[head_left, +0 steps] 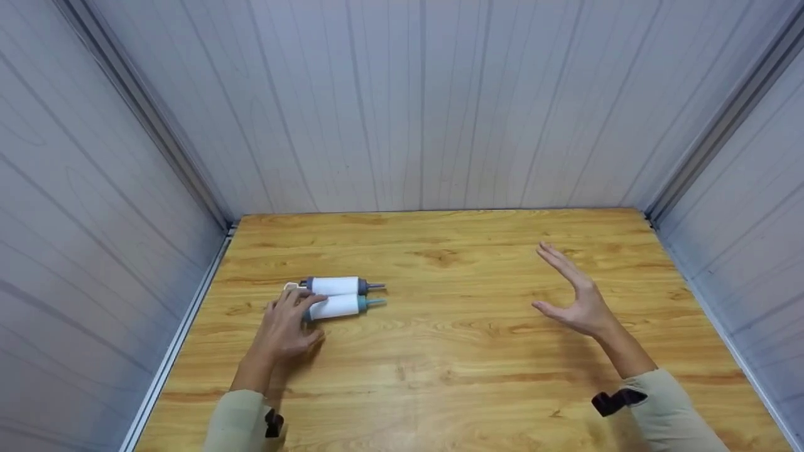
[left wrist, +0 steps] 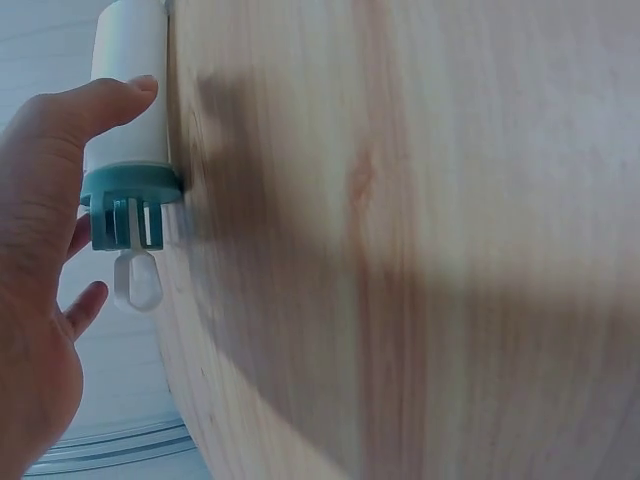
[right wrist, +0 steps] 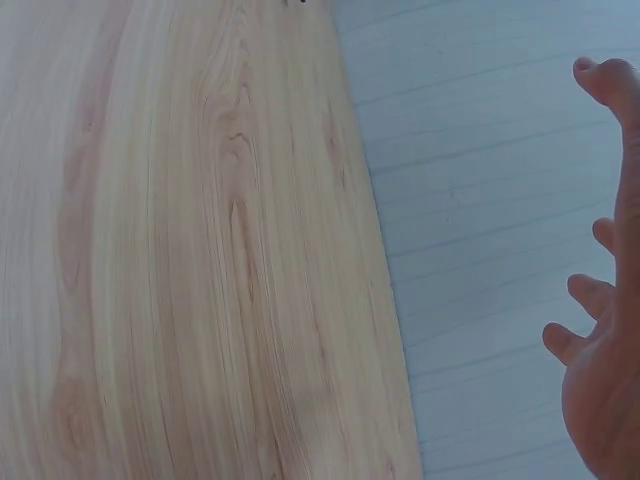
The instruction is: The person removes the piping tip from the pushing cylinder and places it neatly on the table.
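Observation:
Two white tubes lie side by side at the table's left, each with coloured end caps and a thin nozzle pointing right. The nearer teal-capped tube has a white pull ring at its rear, clear in the left wrist view. The farther grey-capped tube lies right behind it. My left hand is at their rear ends, index finger over the teal-capped tube and thumb spread on its near side. Over the table's right side, my right hand hovers with nothing in it, thumb and fingers spread apart in a C shape.
The wood-grain table reaches back to a pale panelled wall. Similar panels enclose the left and right sides, with metal rails along the corners. Dark straps sit on both sleeves.

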The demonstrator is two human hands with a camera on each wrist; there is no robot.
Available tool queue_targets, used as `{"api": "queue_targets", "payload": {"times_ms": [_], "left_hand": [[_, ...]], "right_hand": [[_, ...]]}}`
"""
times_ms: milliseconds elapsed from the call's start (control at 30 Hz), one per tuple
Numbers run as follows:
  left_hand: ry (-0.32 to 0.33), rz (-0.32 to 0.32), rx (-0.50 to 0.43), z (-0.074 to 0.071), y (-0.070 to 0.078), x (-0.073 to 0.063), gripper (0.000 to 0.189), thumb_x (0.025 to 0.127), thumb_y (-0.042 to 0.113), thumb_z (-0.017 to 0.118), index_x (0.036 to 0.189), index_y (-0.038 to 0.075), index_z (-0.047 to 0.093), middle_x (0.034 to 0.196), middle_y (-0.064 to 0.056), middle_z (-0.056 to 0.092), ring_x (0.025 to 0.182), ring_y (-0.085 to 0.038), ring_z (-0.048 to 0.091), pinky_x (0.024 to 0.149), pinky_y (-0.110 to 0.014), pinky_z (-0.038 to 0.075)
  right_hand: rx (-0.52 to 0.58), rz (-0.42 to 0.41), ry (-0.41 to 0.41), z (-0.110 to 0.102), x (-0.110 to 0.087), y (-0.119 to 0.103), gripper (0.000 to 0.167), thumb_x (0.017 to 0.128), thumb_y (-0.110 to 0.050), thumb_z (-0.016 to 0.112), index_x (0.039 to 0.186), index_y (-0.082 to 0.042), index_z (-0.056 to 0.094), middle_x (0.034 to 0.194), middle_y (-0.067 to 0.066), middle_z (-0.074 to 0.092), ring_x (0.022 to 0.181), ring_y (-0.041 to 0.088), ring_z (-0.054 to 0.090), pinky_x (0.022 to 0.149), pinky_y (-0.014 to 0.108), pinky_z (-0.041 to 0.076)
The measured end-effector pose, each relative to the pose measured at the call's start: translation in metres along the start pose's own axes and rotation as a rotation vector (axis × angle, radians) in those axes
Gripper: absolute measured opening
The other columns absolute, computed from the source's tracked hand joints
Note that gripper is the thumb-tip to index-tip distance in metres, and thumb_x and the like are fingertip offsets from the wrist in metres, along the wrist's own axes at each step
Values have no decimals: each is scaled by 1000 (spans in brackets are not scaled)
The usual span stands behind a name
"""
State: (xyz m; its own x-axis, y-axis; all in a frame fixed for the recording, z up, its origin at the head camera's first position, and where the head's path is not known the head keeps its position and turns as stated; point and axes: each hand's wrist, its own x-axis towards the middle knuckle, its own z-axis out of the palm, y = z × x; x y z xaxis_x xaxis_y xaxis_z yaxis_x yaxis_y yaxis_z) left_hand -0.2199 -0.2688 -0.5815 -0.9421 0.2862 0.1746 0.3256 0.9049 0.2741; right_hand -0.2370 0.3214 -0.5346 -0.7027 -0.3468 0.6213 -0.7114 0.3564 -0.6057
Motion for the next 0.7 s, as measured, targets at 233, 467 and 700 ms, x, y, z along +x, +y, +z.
{"api": "queue_targets", "payload": {"times_ms": [233, 467, 700], "left_hand": [[-21, -23, -12, 1, -3, -2, 65, 91, 33, 92, 151, 23, 69, 153, -15, 64, 145, -43, 57, 109, -65, 50], [-9, -34, -59, 0, -2, -3, 64, 88, 30, 96, 147, 20, 73, 150, -16, 67, 141, -42, 60, 106, -62, 51], [12, -23, -150, 3, -3, -6, 63, 87, 17, 97, 146, 15, 74, 142, -18, 70, 130, -40, 68, 107, -62, 59]], "right_hand": [[93, 68, -2, 0, -2, 1, 99, 78, 11, 88, 168, 5, 45, 182, 3, 44, 168, 0, 37, 132, 13, 30], [179, 135, -8, 0, -6, 0, 102, 81, 16, 85, 172, -1, 42, 183, 11, 42, 168, 3, 39, 130, 13, 34], [310, 157, -9, -2, -6, 4, 103, 80, 23, 80, 172, 4, 39, 179, 19, 45, 163, 6, 49, 127, 17, 44]]}}
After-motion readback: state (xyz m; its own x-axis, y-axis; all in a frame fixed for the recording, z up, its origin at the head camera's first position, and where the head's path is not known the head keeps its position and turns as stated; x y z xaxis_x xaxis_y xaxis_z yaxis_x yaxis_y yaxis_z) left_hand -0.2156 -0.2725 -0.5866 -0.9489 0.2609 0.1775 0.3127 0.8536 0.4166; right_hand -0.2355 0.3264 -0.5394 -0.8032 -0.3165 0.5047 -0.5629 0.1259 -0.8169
